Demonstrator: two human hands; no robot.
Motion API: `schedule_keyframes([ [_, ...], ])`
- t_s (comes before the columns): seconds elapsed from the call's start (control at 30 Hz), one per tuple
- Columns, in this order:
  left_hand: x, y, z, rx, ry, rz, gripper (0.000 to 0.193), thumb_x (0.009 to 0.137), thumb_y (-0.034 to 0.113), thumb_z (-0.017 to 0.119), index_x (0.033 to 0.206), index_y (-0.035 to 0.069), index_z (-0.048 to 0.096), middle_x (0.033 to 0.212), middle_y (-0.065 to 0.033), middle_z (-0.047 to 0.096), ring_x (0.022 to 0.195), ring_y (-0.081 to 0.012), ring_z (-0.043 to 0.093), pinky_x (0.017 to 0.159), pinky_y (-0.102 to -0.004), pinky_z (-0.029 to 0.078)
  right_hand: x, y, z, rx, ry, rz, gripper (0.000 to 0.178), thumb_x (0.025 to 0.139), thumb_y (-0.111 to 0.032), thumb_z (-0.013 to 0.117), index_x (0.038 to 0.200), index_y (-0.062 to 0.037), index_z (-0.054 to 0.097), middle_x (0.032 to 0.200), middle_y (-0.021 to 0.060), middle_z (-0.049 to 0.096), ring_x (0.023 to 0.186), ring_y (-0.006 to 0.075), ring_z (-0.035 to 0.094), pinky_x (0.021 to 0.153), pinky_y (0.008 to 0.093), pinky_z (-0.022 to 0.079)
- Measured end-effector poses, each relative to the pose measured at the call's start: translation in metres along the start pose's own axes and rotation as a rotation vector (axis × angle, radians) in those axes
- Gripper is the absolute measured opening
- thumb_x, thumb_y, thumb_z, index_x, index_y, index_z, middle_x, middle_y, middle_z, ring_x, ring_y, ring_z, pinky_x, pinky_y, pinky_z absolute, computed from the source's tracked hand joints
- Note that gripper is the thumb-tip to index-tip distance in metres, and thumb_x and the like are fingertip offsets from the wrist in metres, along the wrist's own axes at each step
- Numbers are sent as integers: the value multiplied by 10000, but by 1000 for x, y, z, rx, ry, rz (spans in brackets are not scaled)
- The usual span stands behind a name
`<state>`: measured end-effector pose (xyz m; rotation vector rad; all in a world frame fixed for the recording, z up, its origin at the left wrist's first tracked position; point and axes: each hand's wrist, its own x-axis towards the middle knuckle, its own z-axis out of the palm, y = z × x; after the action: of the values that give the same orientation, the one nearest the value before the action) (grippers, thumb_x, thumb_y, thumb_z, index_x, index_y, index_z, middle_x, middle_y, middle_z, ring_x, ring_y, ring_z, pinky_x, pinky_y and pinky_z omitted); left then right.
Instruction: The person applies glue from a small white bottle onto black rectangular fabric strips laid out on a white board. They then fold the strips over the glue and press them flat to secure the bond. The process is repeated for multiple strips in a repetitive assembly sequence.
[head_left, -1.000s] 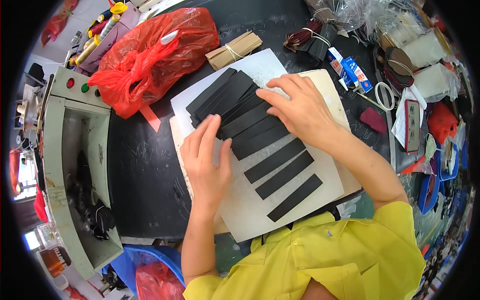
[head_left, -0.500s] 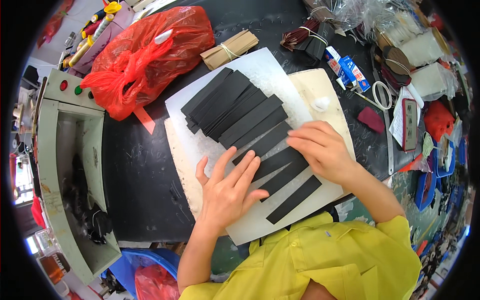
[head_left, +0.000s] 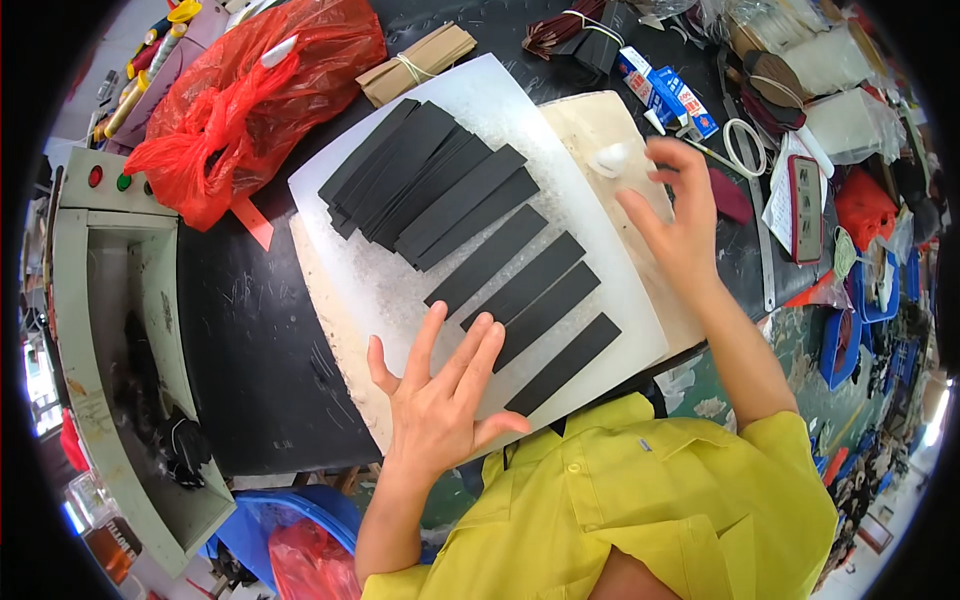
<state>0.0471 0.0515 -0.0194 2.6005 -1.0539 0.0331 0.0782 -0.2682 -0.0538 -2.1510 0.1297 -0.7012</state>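
Observation:
Black flat strips lie on a translucent white sheet [head_left: 340, 270]. Many overlap in a fanned pile [head_left: 400, 180] at the upper left, and several are laid out separately toward me, among them the nearest strip [head_left: 563, 365]. My left hand [head_left: 440, 395] is spread, its fingertips at the lower left ends of the middle strips. Off to the right, my right hand [head_left: 685, 220] is raised with thumb and fingers apart and nothing visible between them. Close to its fingers sits a small white lump [head_left: 609, 160] on the beige board [head_left: 570, 120] under the sheet.
A red plastic bag [head_left: 260, 100] and a tied brown bundle [head_left: 415, 65] lie beyond the sheet. Blue and white boxes [head_left: 685, 100], a white ring [head_left: 745, 150], a metal ruler [head_left: 766, 250] and a phone [head_left: 806, 210] are at right. A grey-green trough [head_left: 75, 330] stands left.
My right hand has let go of the strips and moved up and right, opening near the white lump. The middle strips now lie more evenly apart. The whole view has shifted slightly.

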Motion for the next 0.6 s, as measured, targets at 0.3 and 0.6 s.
schedule_keyframes([
  [0.3, -18, 16, 1, 34, -17, 79, 890, 893, 829, 312, 1319, 130, 662, 1344, -3, 666, 1414, -373, 449, 1184, -626, -119, 16, 6, 14, 110, -200, 327, 364, 883, -142, 755, 1197, 11, 656, 1058, 67, 713, 956, 131, 659, 861, 269, 505],
  [0.6, -15, -22, 22, -741, 484, -530, 969, 974, 751, 308, 1567, -14, 291, 1654, -212, 229, 1530, -348, 236, 1248, -498, 97, -42, -24, -5, 622, -190, 433, 281, 1037, -173, 584, 1254, 6, 583, 1327, 69, 606, 1104, 68, 533, 970, 252, 425],
])
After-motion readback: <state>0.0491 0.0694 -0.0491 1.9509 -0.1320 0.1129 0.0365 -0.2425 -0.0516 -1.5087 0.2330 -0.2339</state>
